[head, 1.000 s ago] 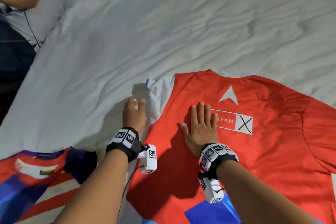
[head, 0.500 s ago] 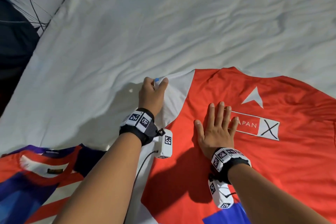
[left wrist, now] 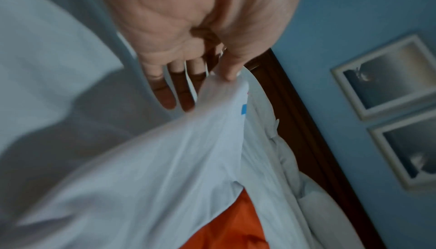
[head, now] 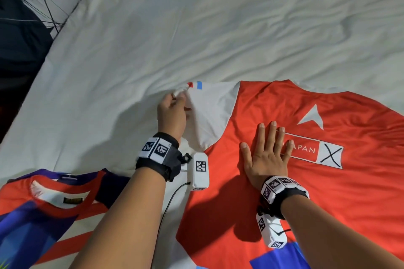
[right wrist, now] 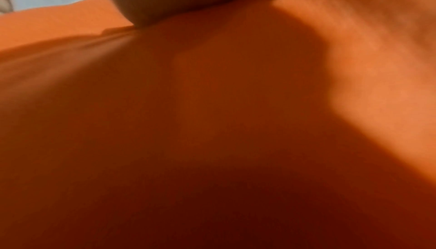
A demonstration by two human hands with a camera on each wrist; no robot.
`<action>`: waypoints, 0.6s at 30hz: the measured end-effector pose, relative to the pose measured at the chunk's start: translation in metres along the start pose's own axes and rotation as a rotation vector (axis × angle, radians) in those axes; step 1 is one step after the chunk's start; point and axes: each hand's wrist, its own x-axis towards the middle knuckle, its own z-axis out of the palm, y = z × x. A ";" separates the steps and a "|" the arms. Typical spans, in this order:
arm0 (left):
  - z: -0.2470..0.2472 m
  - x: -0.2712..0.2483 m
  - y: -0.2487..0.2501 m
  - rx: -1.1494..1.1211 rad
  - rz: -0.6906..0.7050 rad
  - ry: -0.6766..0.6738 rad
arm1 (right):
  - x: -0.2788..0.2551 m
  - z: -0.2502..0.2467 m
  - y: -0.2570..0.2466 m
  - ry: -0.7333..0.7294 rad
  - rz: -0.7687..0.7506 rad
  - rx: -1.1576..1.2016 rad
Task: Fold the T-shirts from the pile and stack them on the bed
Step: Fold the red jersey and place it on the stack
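1. You are pinning the red T-shirt [head: 328, 192] flat on the bed [head: 218, 28] with your right hand [head: 267, 155]; its grip is apart, fingers straight and spread, palm pressing the red panel just beside the printed label.
2. You are pinching the white sleeve [head: 209, 113] at its cuff with your left hand [head: 172, 113]. In the left wrist view the thumb [left wrist: 230, 72] is clamping the cloth edge against the fingers, so this grip is closed on the sleeve.
3. A second ago the left hand was resting nearer the armpit seam, with the sleeve bunched. It is now holding the sleeve's far end, and the sleeve is drawn out longer, its red and blue cuff stripes showing.
4. Judgement: you are spreading the sleeve before folding it inward, so the first fold is not yet made.
5. The striped T-shirt [head: 43, 214] is lying unfolded at the near left, apart from the red one.
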 end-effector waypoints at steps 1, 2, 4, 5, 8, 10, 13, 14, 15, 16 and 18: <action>0.000 0.003 0.004 0.005 0.039 0.045 | 0.000 0.000 0.000 -0.003 0.000 0.000; 0.000 0.006 0.007 0.039 0.095 0.078 | 0.000 0.000 0.000 -0.006 0.000 0.002; -0.003 0.009 0.012 0.143 0.216 0.112 | 0.001 0.000 0.000 -0.012 0.001 0.005; -0.007 0.010 0.011 0.205 0.264 0.128 | 0.001 0.000 0.000 -0.013 0.000 0.005; -0.024 0.010 0.000 0.367 0.252 0.166 | 0.001 0.000 0.000 -0.011 -0.002 0.010; -0.037 0.011 -0.012 0.449 0.085 0.116 | 0.001 -0.001 -0.001 -0.016 -0.001 0.007; -0.045 0.003 -0.017 0.598 -0.153 -0.049 | 0.000 -0.001 -0.001 -0.021 0.001 0.010; -0.044 0.001 -0.015 0.611 -0.174 -0.078 | 0.000 -0.001 -0.001 -0.024 0.002 0.006; -0.041 0.001 -0.013 0.587 -0.185 -0.086 | 0.000 -0.001 -0.001 -0.029 0.003 0.003; -0.037 0.003 -0.009 0.560 -0.175 -0.084 | 0.000 -0.001 -0.001 -0.035 0.004 0.003; -0.028 0.012 -0.004 0.533 -0.116 -0.081 | 0.000 -0.002 0.000 -0.042 0.005 0.005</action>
